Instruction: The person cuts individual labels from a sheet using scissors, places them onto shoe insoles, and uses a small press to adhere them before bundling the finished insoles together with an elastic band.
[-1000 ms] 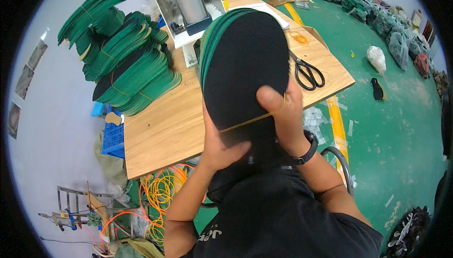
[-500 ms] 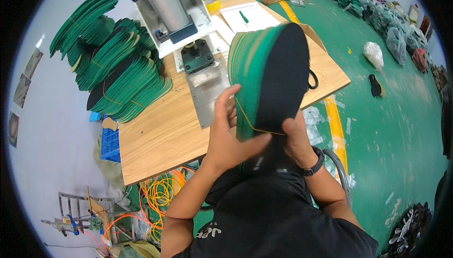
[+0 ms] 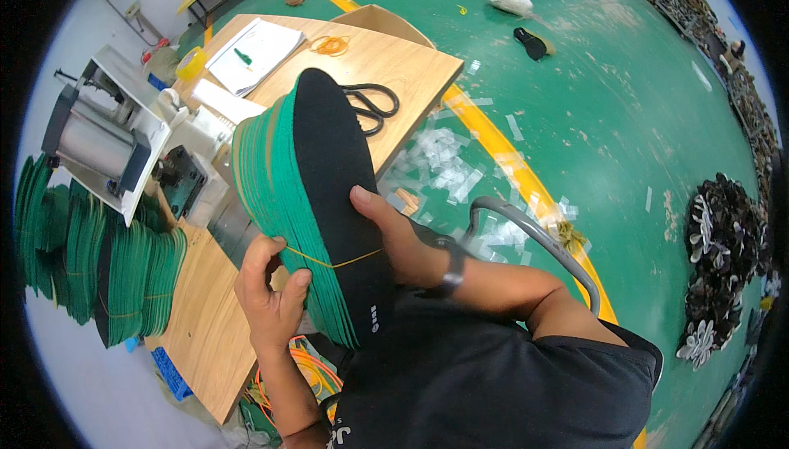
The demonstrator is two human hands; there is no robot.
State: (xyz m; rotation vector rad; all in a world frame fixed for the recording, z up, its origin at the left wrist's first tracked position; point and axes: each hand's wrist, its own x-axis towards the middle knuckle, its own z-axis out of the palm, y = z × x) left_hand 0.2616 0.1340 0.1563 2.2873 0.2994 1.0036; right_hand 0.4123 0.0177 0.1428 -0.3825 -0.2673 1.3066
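A thick stack of shoe insoles (image 3: 337,170), green along the edges with a black top face, is held upright in front of my chest. A thin yellow rubber band (image 3: 359,259) runs round its lower half. My right hand (image 3: 411,244) grips the right side, its thumb pressed on the black face and its other fingers hidden behind. At the left edge my left hand (image 3: 269,293) has curled fingers against the green layers, the fingertip beside the band and the thumb just below it.
A wooden table (image 3: 205,309) carries a press machine (image 3: 107,145), piled green insoles (image 3: 123,276), black scissors (image 3: 374,108), loose rubber bands (image 3: 330,45), paper (image 3: 255,55) and yellow tape (image 3: 191,63). Right of it are a grey curved metal tube (image 3: 534,239), plastic scraps (image 3: 436,157) and a dark heap (image 3: 715,276).
My view has swung to the right. The left hand's fingers have moved from lying apart to curling at the band's edge, and the right thumb has shifted up the black face.
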